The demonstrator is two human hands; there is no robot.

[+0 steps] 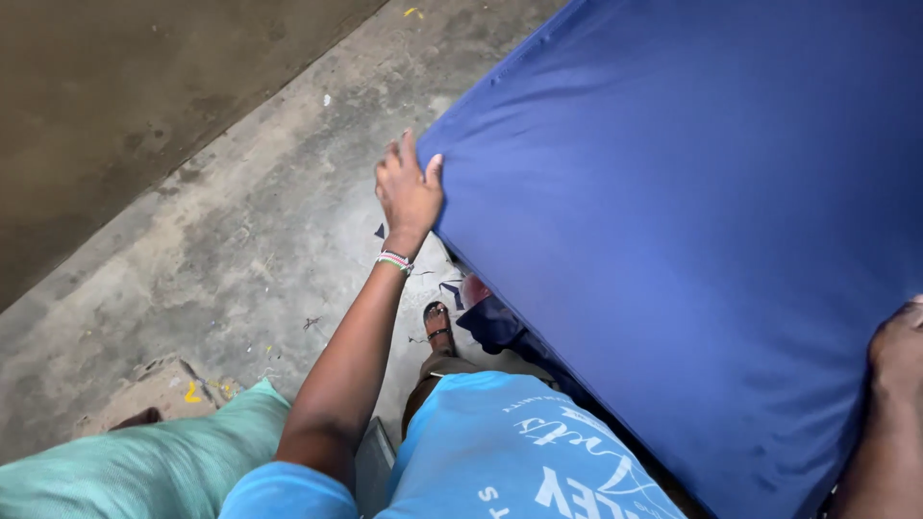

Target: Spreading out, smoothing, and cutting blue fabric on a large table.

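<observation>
Left hand [408, 192] is gripping the mattress [692, 231] at its far corner, fingers spread wide; right hand [899, 351] is resting on its near edge, grip unclear. Mattress is lying beside concrete floor [240, 240].

Light blue short-sleeved T-shirt [500, 442] with white lettering, striped beaded bracelet [394, 260] at left wrist, dark strappy sandal [437, 322]

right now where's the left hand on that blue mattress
In the head view, the left hand grips the far left corner of the blue mattress, above the concrete floor.
</observation>
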